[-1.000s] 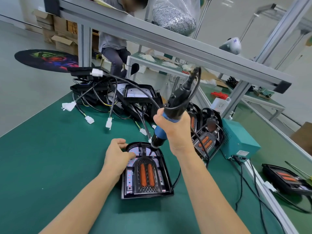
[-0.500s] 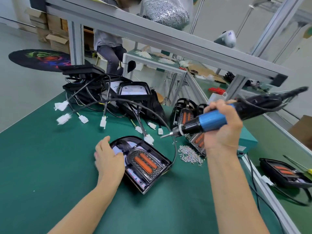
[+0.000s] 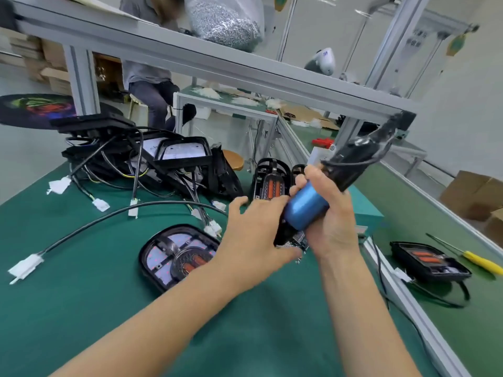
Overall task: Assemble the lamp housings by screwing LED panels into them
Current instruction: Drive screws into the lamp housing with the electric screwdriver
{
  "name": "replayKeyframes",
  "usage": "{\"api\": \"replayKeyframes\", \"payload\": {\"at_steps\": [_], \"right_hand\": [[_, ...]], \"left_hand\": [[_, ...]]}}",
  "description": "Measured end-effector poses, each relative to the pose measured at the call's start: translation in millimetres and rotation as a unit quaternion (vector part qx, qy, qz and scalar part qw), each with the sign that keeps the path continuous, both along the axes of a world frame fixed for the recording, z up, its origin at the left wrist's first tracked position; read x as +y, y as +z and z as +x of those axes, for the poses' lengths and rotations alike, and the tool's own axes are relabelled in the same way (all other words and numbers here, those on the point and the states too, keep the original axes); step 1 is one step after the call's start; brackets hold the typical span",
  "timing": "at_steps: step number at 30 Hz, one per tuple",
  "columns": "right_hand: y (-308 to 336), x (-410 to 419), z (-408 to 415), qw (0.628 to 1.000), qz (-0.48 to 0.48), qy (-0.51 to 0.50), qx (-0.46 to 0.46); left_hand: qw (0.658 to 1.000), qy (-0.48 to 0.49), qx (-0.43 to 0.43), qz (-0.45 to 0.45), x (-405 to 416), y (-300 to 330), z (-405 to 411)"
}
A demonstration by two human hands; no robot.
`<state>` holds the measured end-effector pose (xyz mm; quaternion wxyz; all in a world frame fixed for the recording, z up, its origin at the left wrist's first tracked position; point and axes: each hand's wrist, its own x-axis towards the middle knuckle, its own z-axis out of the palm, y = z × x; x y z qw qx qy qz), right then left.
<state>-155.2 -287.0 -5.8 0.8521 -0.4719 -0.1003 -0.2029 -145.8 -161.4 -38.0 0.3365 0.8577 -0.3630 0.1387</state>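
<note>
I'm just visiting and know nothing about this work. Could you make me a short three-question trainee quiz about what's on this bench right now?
1. True or false: the right hand grips the blue electric screwdriver.
2. Where does the lamp housing being worked on lie? A) on the green mat, left of the hands; B) up on the grey frame shelf; C) in the left hand.
3. Fill in: the hand tool with the yellow handle at the far right is a ______.

Key: 1 true; 2 A; 3 screwdriver.
</note>
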Motion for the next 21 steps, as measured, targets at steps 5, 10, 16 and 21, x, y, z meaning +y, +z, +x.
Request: {"api": "replayKeyframes", "payload": {"at_steps": [5, 10, 16, 21], "right_hand": [[-1, 8, 3, 0.979, -0.040, -0.194, 0.054], [3, 0, -6, 0.988, -0.043, -0.139, 0.054], [25, -19, -18, 0.958, -0.243, 0.014, 0.154], [32, -58, -51, 0.904, -0.373, -0.057, 0.201]], "left_hand": [[0.996, 0.047, 0.011, -0.070, -25, -4, 1], [0.984, -0.071, 0.141, -0.085, -29, 8, 16], [0.883, -0.145, 0.388, -0.222, -31, 8, 31], [0.857, -0.223, 0.417, -0.206, -22, -1, 43]]}}
